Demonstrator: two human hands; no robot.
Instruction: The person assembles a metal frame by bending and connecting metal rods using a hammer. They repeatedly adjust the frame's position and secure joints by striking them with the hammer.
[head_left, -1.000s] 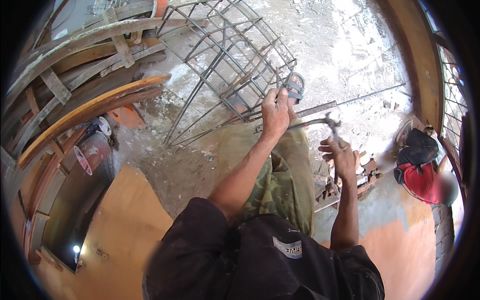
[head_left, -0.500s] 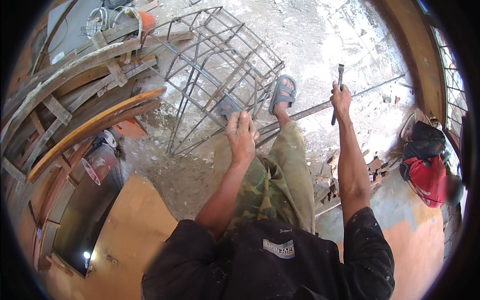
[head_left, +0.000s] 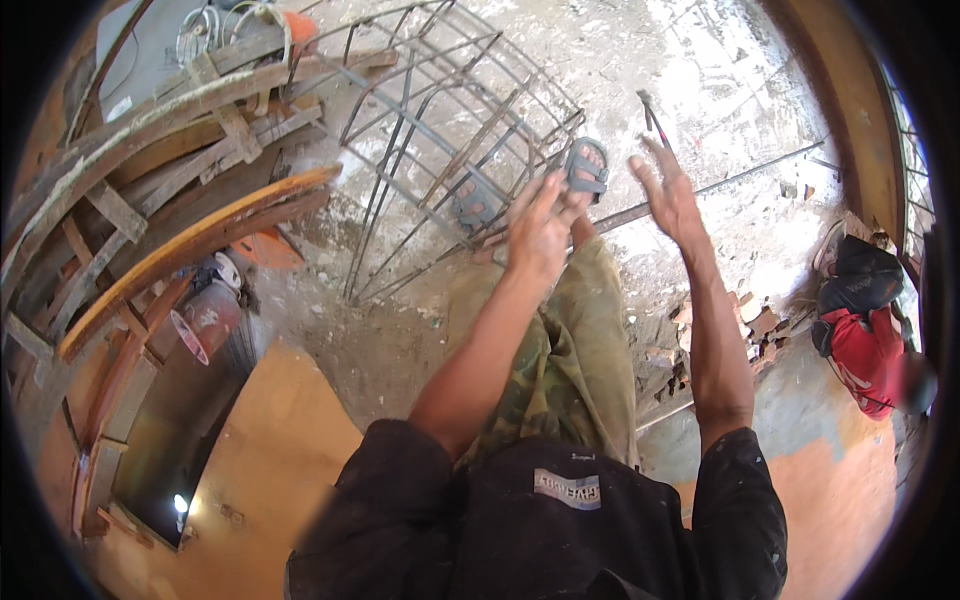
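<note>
My right hand (head_left: 672, 203) is raised over the floor with its thumb apart and its fingers stretched out. Just beyond the fingertips is a dark, slim hammer-like tool (head_left: 652, 115) with a bit of red on its shaft. It appears out of the grip, though the fingers cover its lower end. My left hand (head_left: 543, 228) hovers in front of my trousers, smeared by motion, so whether it holds anything is unclear. Beneath and beyond it, a cage of tied steel bars (head_left: 450, 110) lies on the floor around my left sandal (head_left: 475, 203).
At left, curved wooden planks (head_left: 200, 215) are stacked near a reddish bucket (head_left: 207, 325). A long bar (head_left: 740, 182) crosses the floor to the right. Broken brick rubble (head_left: 760, 330) lies right of my legs. Someone in red (head_left: 865, 350) is at the far right.
My right hand has opened from its grip around the tool, which now sits beyond the fingertips, tilted left. My left hand has moved right and a little farther out.
</note>
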